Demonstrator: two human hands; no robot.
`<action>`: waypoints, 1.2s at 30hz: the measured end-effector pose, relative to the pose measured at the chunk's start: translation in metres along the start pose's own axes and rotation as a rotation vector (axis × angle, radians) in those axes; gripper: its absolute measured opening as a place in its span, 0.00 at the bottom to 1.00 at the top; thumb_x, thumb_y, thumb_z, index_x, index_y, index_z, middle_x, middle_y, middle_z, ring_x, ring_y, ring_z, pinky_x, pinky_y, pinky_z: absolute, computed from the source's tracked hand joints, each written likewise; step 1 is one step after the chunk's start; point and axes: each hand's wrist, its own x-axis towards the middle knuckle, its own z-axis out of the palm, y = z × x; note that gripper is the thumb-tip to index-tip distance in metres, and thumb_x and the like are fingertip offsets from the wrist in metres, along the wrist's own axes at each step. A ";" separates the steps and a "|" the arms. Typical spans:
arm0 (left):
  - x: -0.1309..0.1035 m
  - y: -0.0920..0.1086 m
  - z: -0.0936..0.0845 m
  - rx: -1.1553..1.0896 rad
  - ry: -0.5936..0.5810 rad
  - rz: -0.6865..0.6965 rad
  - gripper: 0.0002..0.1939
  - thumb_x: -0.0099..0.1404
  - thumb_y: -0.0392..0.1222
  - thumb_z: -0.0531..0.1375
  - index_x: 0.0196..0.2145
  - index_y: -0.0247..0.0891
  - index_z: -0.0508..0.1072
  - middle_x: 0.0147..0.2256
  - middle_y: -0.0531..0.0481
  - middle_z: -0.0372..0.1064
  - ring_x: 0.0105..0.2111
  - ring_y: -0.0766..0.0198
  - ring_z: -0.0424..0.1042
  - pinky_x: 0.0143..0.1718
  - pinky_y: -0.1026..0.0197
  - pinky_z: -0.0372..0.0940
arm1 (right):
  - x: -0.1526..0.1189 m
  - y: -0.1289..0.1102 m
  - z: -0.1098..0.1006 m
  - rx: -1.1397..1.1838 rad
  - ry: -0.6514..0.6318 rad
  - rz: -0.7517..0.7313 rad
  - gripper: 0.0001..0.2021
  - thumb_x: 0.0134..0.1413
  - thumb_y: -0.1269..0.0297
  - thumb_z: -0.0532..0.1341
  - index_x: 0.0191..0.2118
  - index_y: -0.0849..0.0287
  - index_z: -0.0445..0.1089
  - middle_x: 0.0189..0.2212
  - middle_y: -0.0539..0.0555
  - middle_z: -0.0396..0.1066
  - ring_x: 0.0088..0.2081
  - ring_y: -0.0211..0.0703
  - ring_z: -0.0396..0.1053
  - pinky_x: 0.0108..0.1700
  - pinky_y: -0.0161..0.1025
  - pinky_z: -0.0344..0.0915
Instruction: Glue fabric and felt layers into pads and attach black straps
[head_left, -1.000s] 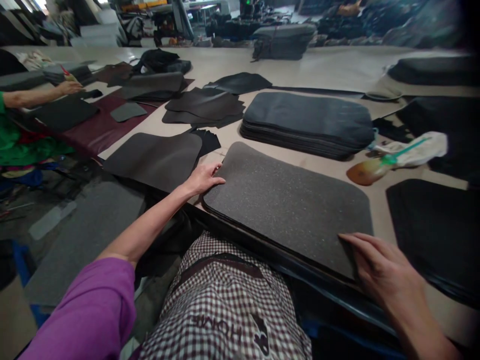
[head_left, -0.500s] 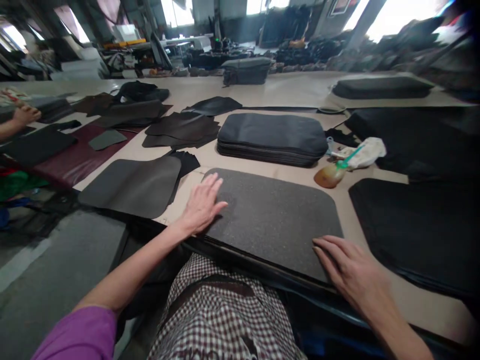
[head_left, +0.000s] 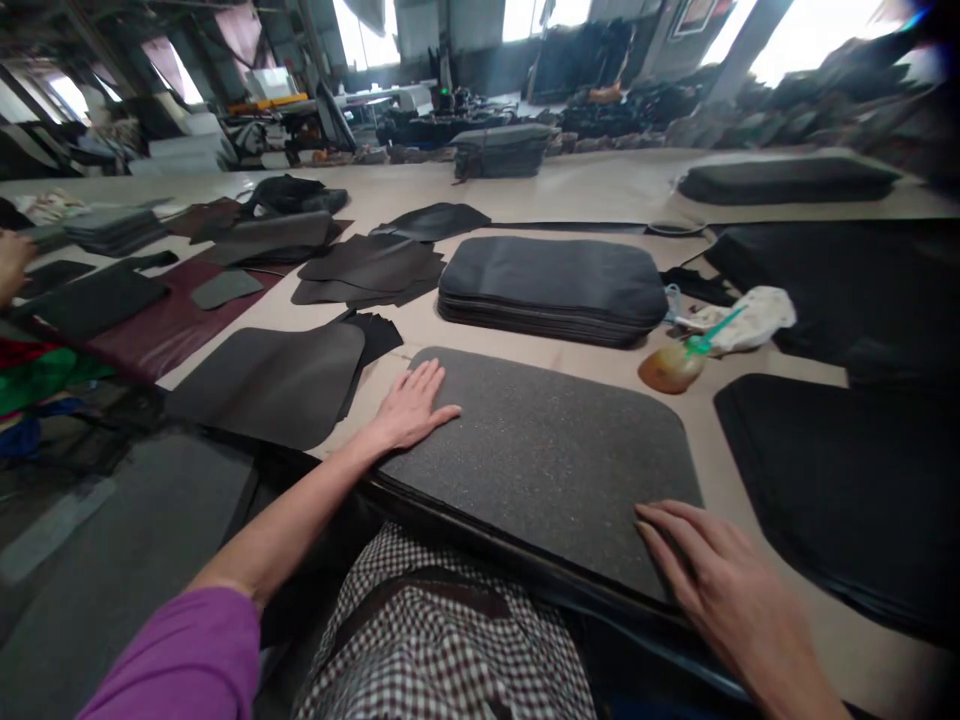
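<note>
In front of me a dark grey rounded panel point(head_left: 547, 450) lies flat at the table's near edge, its surface flecked with pale specks. My left hand point(head_left: 412, 405) rests on its left end, fingers stretched out and thumb apart. On the right end lies my right hand point(head_left: 709, 560), fingertips on the panel's surface and fingers extended; its thumb is hidden. Behind the panel stands a neat stack of black rounded panels point(head_left: 551, 285). A brown sheet with rounded corners point(head_left: 274, 385) lies to the left of my left hand. Black panels point(head_left: 847, 480) are piled beyond my right hand.
A squat bottle of amber liquid with a green spout point(head_left: 671, 368) stands behind the panel's right corner, beside a white cloth point(head_left: 757, 318). Dark cut pieces point(head_left: 367, 265) are spread to the left. Another person's hand point(head_left: 11, 262) shows at the far left edge.
The view has shifted slightly, so everything sits a little lower and further right. Both hands stay on the panel's ends. The other person's hand has moved toward the left edge.
</note>
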 end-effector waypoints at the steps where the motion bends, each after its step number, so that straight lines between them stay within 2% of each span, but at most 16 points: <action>1: -0.003 -0.004 -0.001 0.004 0.017 -0.075 0.45 0.75 0.69 0.43 0.74 0.29 0.50 0.75 0.33 0.41 0.75 0.47 0.42 0.73 0.41 0.44 | 0.000 -0.001 0.000 0.005 -0.001 0.009 0.23 0.74 0.47 0.49 0.53 0.56 0.74 0.50 0.58 0.75 0.49 0.54 0.73 0.54 0.52 0.69; 3: -0.010 0.003 -0.001 0.021 0.094 -0.184 0.47 0.75 0.69 0.44 0.73 0.22 0.52 0.73 0.26 0.42 0.75 0.41 0.43 0.73 0.39 0.44 | 0.001 -0.002 -0.001 0.015 -0.003 0.014 0.22 0.74 0.48 0.50 0.53 0.56 0.74 0.50 0.58 0.75 0.49 0.54 0.73 0.54 0.52 0.69; 4: -0.015 0.012 -0.001 0.029 0.139 -0.190 0.48 0.74 0.69 0.44 0.72 0.21 0.52 0.73 0.24 0.41 0.75 0.40 0.42 0.73 0.38 0.43 | 0.001 -0.002 -0.002 0.018 -0.003 0.012 0.22 0.74 0.48 0.50 0.53 0.57 0.74 0.50 0.59 0.75 0.49 0.55 0.73 0.54 0.53 0.69; 6: -0.026 0.036 0.001 0.025 0.177 -0.068 0.48 0.74 0.71 0.44 0.73 0.25 0.52 0.74 0.27 0.40 0.75 0.43 0.40 0.73 0.40 0.42 | 0.002 -0.003 -0.004 0.014 -0.002 0.005 0.23 0.74 0.47 0.49 0.53 0.57 0.74 0.49 0.59 0.75 0.48 0.56 0.73 0.53 0.53 0.69; 8: -0.036 0.056 0.003 -0.002 0.126 0.117 0.47 0.73 0.72 0.43 0.74 0.34 0.51 0.75 0.35 0.40 0.76 0.48 0.40 0.74 0.43 0.42 | 0.003 -0.004 -0.006 0.011 -0.005 -0.001 0.23 0.73 0.47 0.49 0.53 0.56 0.74 0.49 0.59 0.76 0.47 0.56 0.74 0.53 0.54 0.69; 10: -0.043 0.063 0.004 -0.019 0.068 0.181 0.45 0.73 0.73 0.43 0.74 0.38 0.52 0.75 0.38 0.41 0.76 0.51 0.40 0.74 0.45 0.41 | 0.004 -0.005 -0.008 0.016 -0.012 -0.006 0.24 0.73 0.46 0.48 0.52 0.56 0.74 0.48 0.59 0.76 0.46 0.56 0.74 0.52 0.54 0.69; 12: -0.050 0.052 0.005 -0.012 0.050 0.122 0.45 0.73 0.72 0.43 0.74 0.38 0.52 0.75 0.39 0.40 0.76 0.52 0.41 0.74 0.45 0.41 | 0.005 -0.005 -0.008 0.025 -0.019 -0.005 0.24 0.73 0.46 0.48 0.52 0.56 0.74 0.48 0.59 0.76 0.46 0.57 0.74 0.52 0.54 0.69; 15: -0.063 0.021 0.002 0.014 0.038 0.014 0.43 0.75 0.69 0.44 0.74 0.38 0.51 0.75 0.38 0.40 0.75 0.51 0.42 0.73 0.44 0.43 | 0.005 -0.006 -0.006 0.039 -0.005 0.032 0.21 0.73 0.49 0.51 0.52 0.56 0.75 0.48 0.59 0.76 0.47 0.55 0.73 0.53 0.52 0.68; 19: -0.077 -0.004 -0.002 0.095 0.080 -0.129 0.40 0.77 0.64 0.44 0.73 0.31 0.54 0.74 0.32 0.44 0.74 0.46 0.45 0.72 0.39 0.44 | 0.004 -0.017 -0.010 0.043 -0.010 0.108 0.15 0.73 0.55 0.56 0.51 0.56 0.76 0.49 0.57 0.76 0.49 0.52 0.72 0.54 0.48 0.68; 21: -0.075 -0.005 -0.003 0.125 0.186 -0.106 0.40 0.77 0.62 0.42 0.73 0.28 0.52 0.74 0.29 0.43 0.75 0.44 0.43 0.72 0.36 0.41 | 0.006 -0.024 -0.014 0.076 -0.020 0.156 0.13 0.73 0.58 0.56 0.51 0.55 0.76 0.49 0.57 0.76 0.50 0.51 0.72 0.55 0.48 0.68; 23: -0.065 0.002 -0.005 0.093 0.233 0.025 0.41 0.77 0.63 0.41 0.75 0.30 0.48 0.75 0.32 0.39 0.75 0.44 0.41 0.72 0.38 0.43 | 0.010 -0.029 -0.019 0.141 -0.018 0.210 0.11 0.72 0.59 0.57 0.48 0.55 0.75 0.48 0.58 0.75 0.50 0.51 0.71 0.54 0.48 0.68; 26: -0.042 0.021 -0.003 0.030 0.182 0.271 0.40 0.77 0.63 0.41 0.76 0.35 0.46 0.76 0.39 0.36 0.75 0.48 0.41 0.72 0.42 0.47 | 0.020 -0.026 -0.026 0.208 0.012 0.323 0.06 0.67 0.59 0.62 0.39 0.55 0.71 0.39 0.57 0.73 0.44 0.51 0.70 0.48 0.48 0.69; 28: -0.030 0.035 0.003 0.036 0.133 0.374 0.38 0.77 0.63 0.42 0.75 0.39 0.48 0.76 0.42 0.38 0.75 0.50 0.42 0.72 0.43 0.46 | 0.028 -0.014 -0.031 0.251 0.077 0.422 0.07 0.63 0.59 0.64 0.37 0.55 0.69 0.36 0.55 0.71 0.40 0.49 0.69 0.44 0.46 0.68; 32: -0.017 0.047 0.018 0.096 0.095 0.423 0.37 0.77 0.63 0.44 0.74 0.42 0.54 0.75 0.42 0.43 0.75 0.49 0.44 0.72 0.41 0.44 | 0.049 0.026 -0.037 0.362 0.257 0.612 0.07 0.62 0.61 0.62 0.43 0.58 0.70 0.39 0.56 0.71 0.37 0.44 0.70 0.42 0.43 0.69; 34: -0.016 0.046 0.023 0.108 0.095 0.421 0.37 0.76 0.64 0.45 0.74 0.42 0.54 0.75 0.42 0.43 0.75 0.49 0.45 0.72 0.40 0.44 | 0.062 0.038 -0.037 0.363 0.253 0.619 0.09 0.63 0.61 0.60 0.45 0.59 0.71 0.42 0.58 0.73 0.38 0.45 0.72 0.45 0.45 0.70; 36: -0.017 0.044 0.024 0.112 0.099 0.417 0.37 0.76 0.64 0.45 0.74 0.43 0.54 0.75 0.43 0.44 0.74 0.49 0.46 0.72 0.40 0.45 | 0.075 0.034 -0.034 0.344 0.181 0.531 0.12 0.67 0.60 0.57 0.48 0.59 0.73 0.47 0.60 0.75 0.44 0.49 0.74 0.51 0.49 0.71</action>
